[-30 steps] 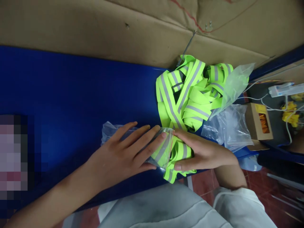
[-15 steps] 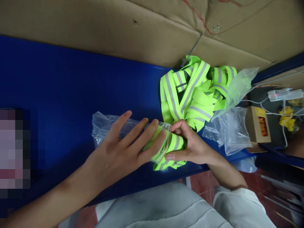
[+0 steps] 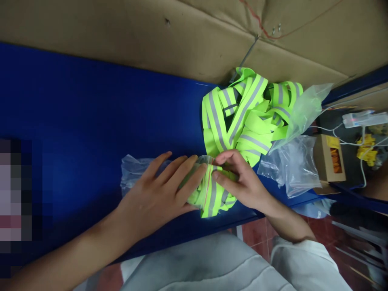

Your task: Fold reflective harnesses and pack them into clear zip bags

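Observation:
My left hand [image 3: 157, 194] lies over a clear zip bag [image 3: 130, 171], its fingers curled across the bag near the mouth. Partly inside that mouth sits a bundled neon-yellow reflective strap [image 3: 214, 190] with a grey stripe; some of it sticks out on the right. My right hand [image 3: 247, 182] grips the strap's protruding part, thumb on top and fingers at the far side by the bag's red-lined rim. Just beyond my hands is a heap of more reflective straps [image 3: 251, 109]. My left palm hides much of the bag's middle.
On the right lie flat clear bags [image 3: 298, 165] and a whitish plastic bag [image 3: 309, 111]. Beside them stands a small cardboard box [image 3: 330, 159] with orange contents. Cables and a power strip [image 3: 363, 119] are farther right. Brown board [image 3: 121, 36] lines the blue table's [image 3: 75, 109] back.
My left hand's fingers have drawn closer together over the bag. My right thumb has moved up onto the strap, and more of the strap's face shows at the bag mouth.

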Motion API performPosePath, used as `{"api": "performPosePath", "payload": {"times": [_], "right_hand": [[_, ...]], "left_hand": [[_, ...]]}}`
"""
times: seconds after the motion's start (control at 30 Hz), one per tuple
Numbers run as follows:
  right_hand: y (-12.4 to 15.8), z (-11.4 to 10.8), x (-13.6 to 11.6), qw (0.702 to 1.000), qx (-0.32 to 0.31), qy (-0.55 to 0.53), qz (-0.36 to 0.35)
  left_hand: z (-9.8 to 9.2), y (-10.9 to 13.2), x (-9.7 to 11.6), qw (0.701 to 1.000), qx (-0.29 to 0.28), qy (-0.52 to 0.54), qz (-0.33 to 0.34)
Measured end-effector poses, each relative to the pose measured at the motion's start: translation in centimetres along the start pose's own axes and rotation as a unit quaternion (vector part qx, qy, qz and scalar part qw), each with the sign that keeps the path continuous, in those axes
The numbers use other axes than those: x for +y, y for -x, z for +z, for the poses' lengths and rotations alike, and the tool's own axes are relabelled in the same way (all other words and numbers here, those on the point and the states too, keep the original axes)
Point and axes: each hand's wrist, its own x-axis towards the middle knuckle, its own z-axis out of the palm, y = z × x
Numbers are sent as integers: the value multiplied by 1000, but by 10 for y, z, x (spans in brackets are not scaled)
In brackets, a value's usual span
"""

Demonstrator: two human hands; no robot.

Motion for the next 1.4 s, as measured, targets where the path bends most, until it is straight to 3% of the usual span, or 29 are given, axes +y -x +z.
{"api": "performPosePath", "payload": {"times": [0.3,0.37,0.5,0.67,0.77,0.87,1.0,1.2,1.4], "right_hand": [[-7,-3,-1,998,-21,-65,5],[-7,-8,-4,997,-44,-55,-23],[-4,-17,-7,983,-162,-28,-76],[2,-13,0,958,-195,84,-191],[2,-8,3,946,-167,164,-225],[-1,-4,4,949,-122,166,-239],[-5,3,5,975,-54,92,-196],[1,19,6,991,8,37,-129],[0,-4,-6,967,-143,116,-176]], "left_hand": [[2,1,6,1000,-8,6,13],[4,1,4,1000,-5,1,-6],[7,3,-2,999,-7,6,-39],[9,6,-5,999,-9,17,-46],[10,6,-8,999,-7,22,-44],[10,6,-11,998,-16,38,-38],[11,7,-11,998,-34,42,-28],[12,7,-8,999,-3,28,-47],[11,6,-9,997,1,46,-63]]}}
